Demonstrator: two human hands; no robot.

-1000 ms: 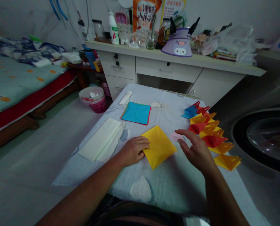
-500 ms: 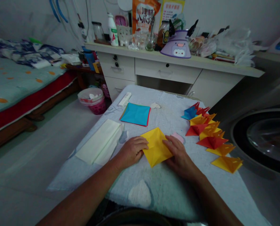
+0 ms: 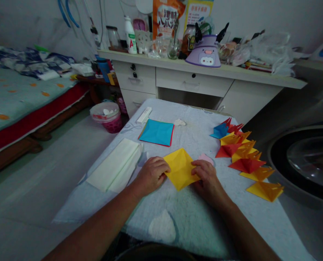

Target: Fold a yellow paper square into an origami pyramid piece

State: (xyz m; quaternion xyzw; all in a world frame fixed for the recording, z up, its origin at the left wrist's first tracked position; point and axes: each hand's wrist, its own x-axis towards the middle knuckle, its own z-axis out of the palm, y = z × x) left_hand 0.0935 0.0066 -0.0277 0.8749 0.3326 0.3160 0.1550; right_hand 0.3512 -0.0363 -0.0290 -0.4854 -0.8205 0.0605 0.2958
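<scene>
A yellow sheet of origami paper (image 3: 180, 168) lies between my hands, turned as a diamond with faint creases across it. Its left corner is gripped by my left hand (image 3: 154, 172), fingers curled over the edge. My right hand (image 3: 206, 177) pinches the right corner, the thumb hidden beneath. Beyond the sheet sits a stack of square papers (image 3: 156, 132), blue on top with a red edge showing. Folded paper pieces (image 3: 247, 165) in yellow, red, orange and blue stand in an overlapping row to the right.
A folded white cloth or paper (image 3: 114, 165) lies left on the cloth-covered table (image 3: 161, 105), with a small white box (image 3: 144, 115) behind it. A cluttered white cabinet (image 3: 194, 79) stands beyond. A pink bin (image 3: 109, 121) is on the floor, and a round-doored machine (image 3: 308, 159) is at right.
The sheet's near corner has risen slightly, and its right corner is now pinched. My right hand has shifted a little to the right, its fingers more curled.
</scene>
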